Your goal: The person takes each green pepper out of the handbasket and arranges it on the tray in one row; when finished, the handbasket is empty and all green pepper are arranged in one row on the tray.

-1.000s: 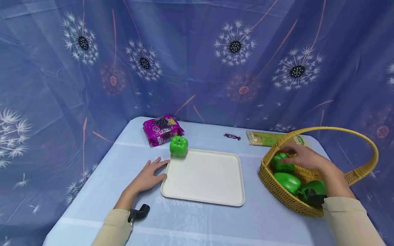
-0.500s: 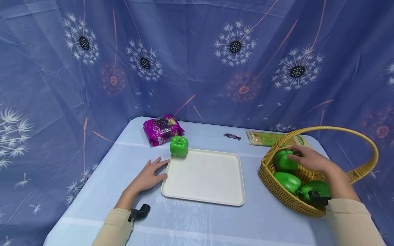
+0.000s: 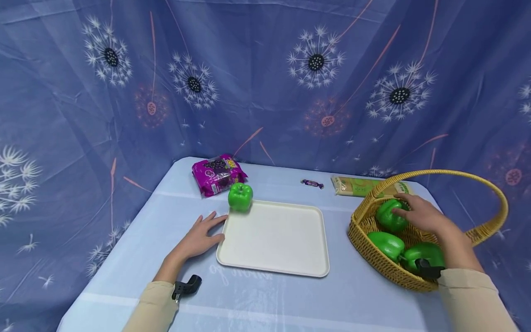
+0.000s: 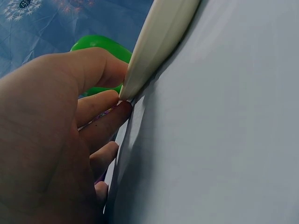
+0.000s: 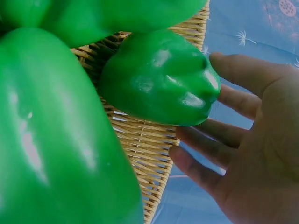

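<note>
My right hand [image 3: 423, 214] is inside a yellow-brown wicker basket [image 3: 371, 256] with a tall arched handle, standing at my right. It is at the far glossy green bell pepper [image 3: 391, 216]. Right wrist view: thumb and fingers apart, nearly straight, set about the end of this pepper, the thumb tip at its edge. Firmness of contact: cannot tell. The ring and little fingers lie by the basket's rim.

Two more peppers share the basket: a smooth green pepper lying on its side [image 3: 385, 245], in the middle, and a darker green pepper [image 3: 424, 257] nearest me, partly covered by the black wrist device [image 3: 429, 269] on my right arm.

My left hand [image 3: 201, 237] rests at the left edge of a shallow cream-white rectangular tray [image 3: 274, 240]. Fingers spread and relaxed; thumb and index fingertips meet the rim. Hands well apart from each other.

At the tray's far left corner: an upright bright green bell pepper [image 3: 240, 198]. Whether it sits on the rim or just beyond, cannot tell. Just behind it, a shiny purple snack bag [image 3: 216, 175].

Farther back: a small twist-wrapped purple candy [image 3: 312, 183], and a long flat tan-and-green packet [image 3: 356, 186], partly behind the basket handle. All stand on a pale blue tabletop [image 3: 298, 299] before a dandelion-print blue curtain [image 3: 249, 69].
</note>
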The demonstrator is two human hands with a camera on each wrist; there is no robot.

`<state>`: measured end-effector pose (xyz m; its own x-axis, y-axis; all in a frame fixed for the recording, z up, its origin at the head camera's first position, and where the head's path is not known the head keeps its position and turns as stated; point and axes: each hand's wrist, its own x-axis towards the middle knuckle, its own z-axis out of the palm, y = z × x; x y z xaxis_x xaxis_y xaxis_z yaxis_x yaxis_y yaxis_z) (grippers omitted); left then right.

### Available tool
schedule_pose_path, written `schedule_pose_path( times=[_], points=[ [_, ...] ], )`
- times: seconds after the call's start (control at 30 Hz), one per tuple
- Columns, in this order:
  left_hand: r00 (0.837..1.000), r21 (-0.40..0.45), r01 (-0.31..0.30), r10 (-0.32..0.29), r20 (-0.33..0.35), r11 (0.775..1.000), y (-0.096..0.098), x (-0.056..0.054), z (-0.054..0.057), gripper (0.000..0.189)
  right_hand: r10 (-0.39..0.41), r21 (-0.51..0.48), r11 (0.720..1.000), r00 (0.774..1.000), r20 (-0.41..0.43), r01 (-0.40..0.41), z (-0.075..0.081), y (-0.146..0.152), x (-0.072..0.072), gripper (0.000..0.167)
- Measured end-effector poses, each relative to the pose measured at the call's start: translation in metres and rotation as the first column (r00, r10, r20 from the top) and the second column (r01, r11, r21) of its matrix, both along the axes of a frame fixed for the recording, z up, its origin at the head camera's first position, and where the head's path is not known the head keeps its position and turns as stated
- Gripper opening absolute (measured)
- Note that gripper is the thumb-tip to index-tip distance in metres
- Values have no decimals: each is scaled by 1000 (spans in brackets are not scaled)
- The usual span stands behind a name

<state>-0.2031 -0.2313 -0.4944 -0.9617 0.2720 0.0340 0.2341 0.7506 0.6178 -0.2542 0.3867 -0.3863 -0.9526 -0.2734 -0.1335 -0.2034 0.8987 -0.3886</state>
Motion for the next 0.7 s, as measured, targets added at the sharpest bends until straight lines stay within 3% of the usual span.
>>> schedule_pose_path(
  times=[0.3,0.5,0.7],
  points=[
    [1000,2,7,-7,-11,1000,-1,-2,-2,58,-79,124,989,997,3,78,6,9,3,82],
    [1000,2,-3,3,-6,1000,-2,-2,-2,58,-7,44,999,999,-50,9,7,1,5,67],
    [1000,2,-1,1,-3,1000,-1,-1,-1,58,42,38,999,988,-148,-36,2,-9,5,59]
  ],
)
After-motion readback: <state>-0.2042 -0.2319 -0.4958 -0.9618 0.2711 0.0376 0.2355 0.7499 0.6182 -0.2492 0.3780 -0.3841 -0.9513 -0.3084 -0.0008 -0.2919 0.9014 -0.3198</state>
